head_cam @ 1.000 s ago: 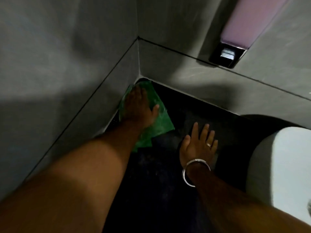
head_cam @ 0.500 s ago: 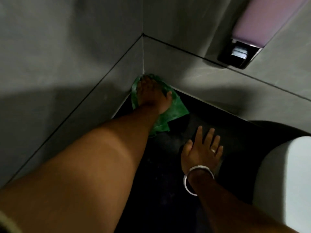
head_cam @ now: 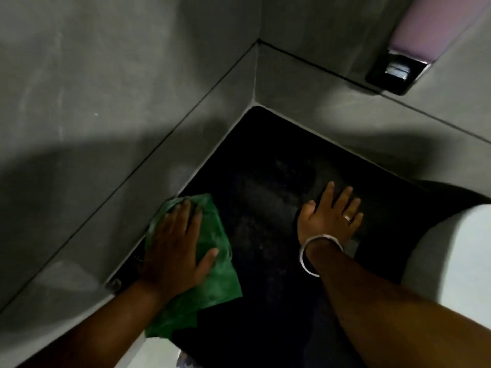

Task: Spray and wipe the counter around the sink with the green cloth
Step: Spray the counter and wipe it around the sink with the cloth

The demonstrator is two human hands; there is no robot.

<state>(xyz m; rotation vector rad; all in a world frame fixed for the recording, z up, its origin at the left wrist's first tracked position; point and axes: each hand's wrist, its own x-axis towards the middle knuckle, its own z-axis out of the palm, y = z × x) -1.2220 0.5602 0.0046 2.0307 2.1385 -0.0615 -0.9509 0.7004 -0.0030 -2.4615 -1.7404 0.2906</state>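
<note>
The green cloth (head_cam: 220,274) lies flat on the black counter (head_cam: 265,168), along its left edge against the grey wall. My left hand (head_cam: 176,251) presses down on the cloth with fingers spread, palm flat. My right hand (head_cam: 329,216) rests flat on the bare counter to the right, fingers apart, holding nothing; it wears a ring and a metal bangle. The white sink basin (head_cam: 457,261) stands at the right edge of the view. No spray bottle shows.
Grey tiled walls (head_cam: 106,102) meet in a corner behind the counter. A wall-mounted fixture with a pink body and dark chrome base (head_cam: 398,70) hangs at the upper right. A small round metal fitting (head_cam: 115,284) sits at the counter's left edge.
My left hand has dragged the green cloth from the far corner back toward me along the left wall. The right hand stays flat on the counter.
</note>
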